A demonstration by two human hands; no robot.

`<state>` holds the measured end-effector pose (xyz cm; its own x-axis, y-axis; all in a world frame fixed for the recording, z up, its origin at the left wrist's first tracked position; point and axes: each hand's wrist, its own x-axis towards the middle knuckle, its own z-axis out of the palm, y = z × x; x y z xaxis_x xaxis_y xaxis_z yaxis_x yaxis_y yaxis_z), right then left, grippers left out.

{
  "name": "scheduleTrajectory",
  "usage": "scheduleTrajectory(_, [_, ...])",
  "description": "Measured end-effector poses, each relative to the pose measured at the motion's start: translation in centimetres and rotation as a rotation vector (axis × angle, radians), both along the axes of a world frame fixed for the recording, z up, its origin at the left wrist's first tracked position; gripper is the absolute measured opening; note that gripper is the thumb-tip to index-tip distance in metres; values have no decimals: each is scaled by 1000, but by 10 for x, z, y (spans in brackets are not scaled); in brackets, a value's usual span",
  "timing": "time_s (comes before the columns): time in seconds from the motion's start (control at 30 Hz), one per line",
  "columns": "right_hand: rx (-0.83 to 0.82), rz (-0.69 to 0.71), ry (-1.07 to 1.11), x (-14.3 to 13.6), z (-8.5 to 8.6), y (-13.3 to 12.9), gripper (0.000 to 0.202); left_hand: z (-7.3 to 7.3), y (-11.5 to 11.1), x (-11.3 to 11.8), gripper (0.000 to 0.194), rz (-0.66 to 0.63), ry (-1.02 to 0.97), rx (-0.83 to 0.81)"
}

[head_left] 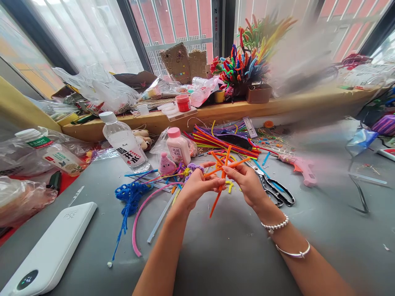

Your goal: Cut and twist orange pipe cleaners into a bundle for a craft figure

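Note:
Several orange pipe cleaners [215, 202] cross one another in a star shape, held up above the grey table between my two hands. My left hand [199, 185] pinches the bunch from the left, near where the stems cross. From the other side, the thumb and fingers of my right hand [243, 181] grip the same stems close to the crossing. How the stems join at the centre is partly covered by my fingers. Black-handled scissors [279, 192] lie just right of my right hand. Small yellow offcuts [230, 187] are on the table behind the hands.
Colourful pipe cleaners [222, 137] lie in a bundle behind my hands. A pink glue gun [298, 166] rests to the right. Left stand a water bottle [125, 144], a pink-capped bottle [178, 148] and blue crochet [131, 197]. A white power bank [58, 246] lies front left.

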<state>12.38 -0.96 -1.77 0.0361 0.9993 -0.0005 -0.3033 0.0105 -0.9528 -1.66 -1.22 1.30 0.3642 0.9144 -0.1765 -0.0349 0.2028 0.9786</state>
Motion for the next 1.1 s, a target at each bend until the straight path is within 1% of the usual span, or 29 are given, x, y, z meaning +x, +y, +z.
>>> scheduleTrajectory(0.07, [-40,91,2,3,0,1,17,-1,2,-2,55,53,47,12])
scheduleTrajectory(0.2, [-73,231,-23,5,0,2,21,-2,7,-3,48,254,102,92])
scheduleTrajectory(0.27, [-59,276,-69,5,-1,1,21,-3,7,-2,47,284,61,108])
scheduleTrajectory(0.33, [-42,295,-113,3,-1,1,22,-3,6,0,48,259,-10,108])
scheduleTrajectory(0.4, [-48,295,-135,2,-2,0,24,-4,4,2,48,250,-63,118])
scheduleTrajectory(0.53, [-75,297,-100,3,0,1,27,-6,4,2,44,320,-110,132])
scheduleTrajectory(0.63, [-74,239,-55,5,3,1,25,-7,5,1,43,353,-144,143])
scheduleTrajectory(0.73, [-67,202,-78,6,5,0,20,-7,5,1,42,367,-173,147])
scheduleTrajectory(0.93, [-53,203,-115,3,9,-2,20,-4,4,4,46,356,-152,115])
scheduleTrajectory(1.1, [-28,174,-145,4,9,-2,23,-3,3,3,57,269,-83,43])
